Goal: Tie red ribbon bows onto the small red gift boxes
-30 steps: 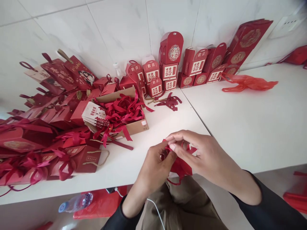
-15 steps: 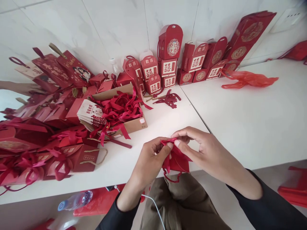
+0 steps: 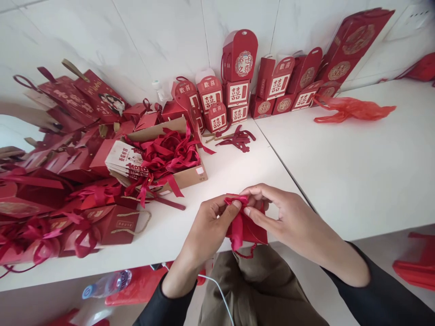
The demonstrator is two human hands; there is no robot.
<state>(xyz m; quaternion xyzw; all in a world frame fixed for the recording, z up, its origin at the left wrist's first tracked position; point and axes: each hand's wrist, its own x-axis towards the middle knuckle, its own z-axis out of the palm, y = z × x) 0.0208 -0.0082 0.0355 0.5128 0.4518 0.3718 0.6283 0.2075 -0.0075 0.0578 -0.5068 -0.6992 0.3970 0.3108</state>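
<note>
At the table's front edge a small red gift box (image 3: 255, 232) sits between my hands, a twisted red cord (image 3: 247, 254) hanging from its near side. Over its top runs a red satin ribbon (image 3: 237, 232), one end draping down the front. My left hand (image 3: 211, 222) is closed, thumb pressing the ribbon at the top of the box. My right hand (image 3: 283, 212) is closed too, thumb and fingers pinching the ribbon just right of the left thumb. The fingers partly hide where the ribbon crosses.
A cardboard box (image 3: 186, 180) of loose red ribbons and cards stands left of centre. Many red gift boxes (image 3: 117, 225) crowd the left; others (image 3: 240, 56) are stacked along the wall. A red plastic bag (image 3: 356, 110) lies right. Another person's arm (image 3: 27, 115) reaches in at far left.
The ribbon end now hangs broader down the front of the box. My right fingers have shifted slightly at the ribbon; my left thumb still presses it.
</note>
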